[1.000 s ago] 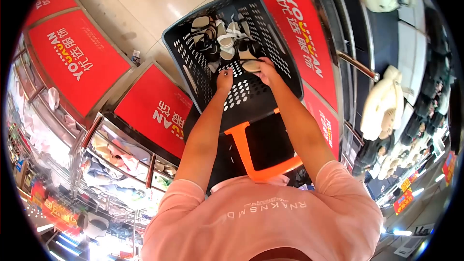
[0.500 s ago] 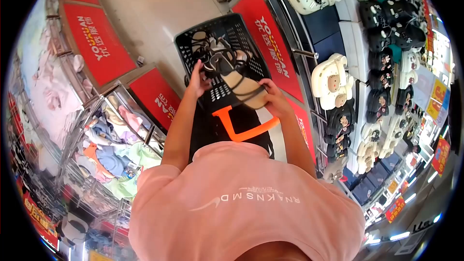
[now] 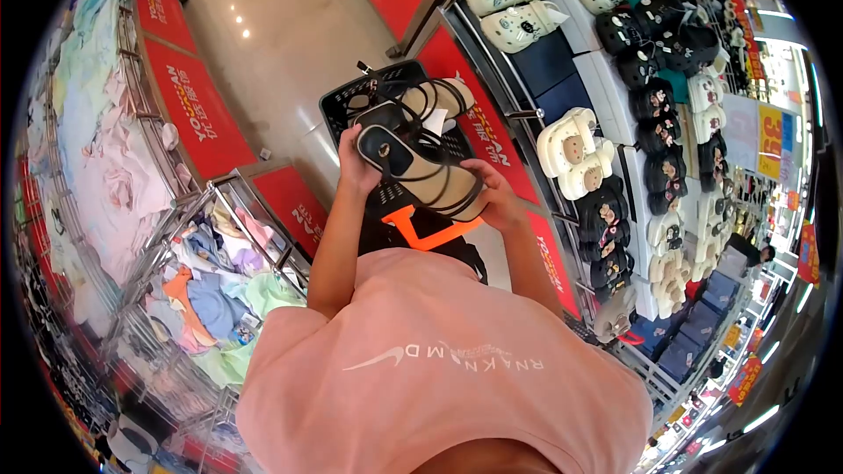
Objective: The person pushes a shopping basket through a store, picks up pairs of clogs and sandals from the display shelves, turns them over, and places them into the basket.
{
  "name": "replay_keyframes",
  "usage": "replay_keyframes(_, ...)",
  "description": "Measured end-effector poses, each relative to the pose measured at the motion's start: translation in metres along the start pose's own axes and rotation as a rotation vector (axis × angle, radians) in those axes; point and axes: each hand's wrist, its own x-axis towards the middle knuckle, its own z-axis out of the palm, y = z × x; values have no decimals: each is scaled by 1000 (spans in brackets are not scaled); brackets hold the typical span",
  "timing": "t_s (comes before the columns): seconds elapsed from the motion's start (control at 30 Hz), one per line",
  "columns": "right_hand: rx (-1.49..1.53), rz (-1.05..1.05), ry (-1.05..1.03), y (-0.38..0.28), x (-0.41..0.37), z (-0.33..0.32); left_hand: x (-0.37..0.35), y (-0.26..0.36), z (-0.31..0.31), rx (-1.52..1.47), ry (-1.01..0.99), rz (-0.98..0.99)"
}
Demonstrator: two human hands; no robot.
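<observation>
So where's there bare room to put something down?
The dark blue shelf patch between the charm-covered clogs and the cream pair below looks bare. So does the floor between the red panels. It's crowded over the black basket, with sandals, and at the clothes heap.

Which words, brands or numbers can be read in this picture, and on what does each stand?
"YOUXUAN 优选服饰": on red panels.
"3": on yellow sign, far right; next digit unclear.
Pink shirt: upside-down letters, partly folded, not fully readable.
Red signs at lower right: too small and blurred.
Held sandal: mark too small.
</observation>
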Motion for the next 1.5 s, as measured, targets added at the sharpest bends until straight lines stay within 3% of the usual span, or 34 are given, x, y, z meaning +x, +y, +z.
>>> replay_keyframes(0.1,10,-138,166,-15,-3,12,-12,3,28,59,-94,82)
replay_keyframes(0.23,-1,-394,394,-39,2,31,-24,14,43,159,-225,39)
replay_keyframes(0.33,-158,-440,404,-53,2,36,-39,23,74,179,-357,74)
replay_keyframes(0.47,-349,-448,362,-44,16,40,-48,33,78,206,-331,136)
replay_keyframes(0.6,-99,-490,326,-39,14,75,-63,35,68,153,-344,86)
replay_keyframes(0.73,-20,-392,244,-31,9,76,-96,48,63,487,-296,279)
replay_keyframes(0.83,45,-328,214,-28,6,97,-123,51,55,398,-250,313)
replay_keyframes(0.87,55,-302,182,-29,5,105,-133,45,56,394,-156,407)
replay_keyframes(1.03,109,-195,40,-13,25,123,-167,46,35,110,72,369)
replay_keyframes(1.07,103,-186,32,-15,26,132,-177,50,32,205,125,357)
replay_keyframes(1.13,82,-180,10,-14,29,137,-184,49,30,137,30,343)
replay_keyframes(1.2,50,-160,7,-14,30,139,-187,40,37,121,91,384)
replay_keyframes(1.5,182,-181,-42,-16,17,73,-155,-18,48,236,288,425)
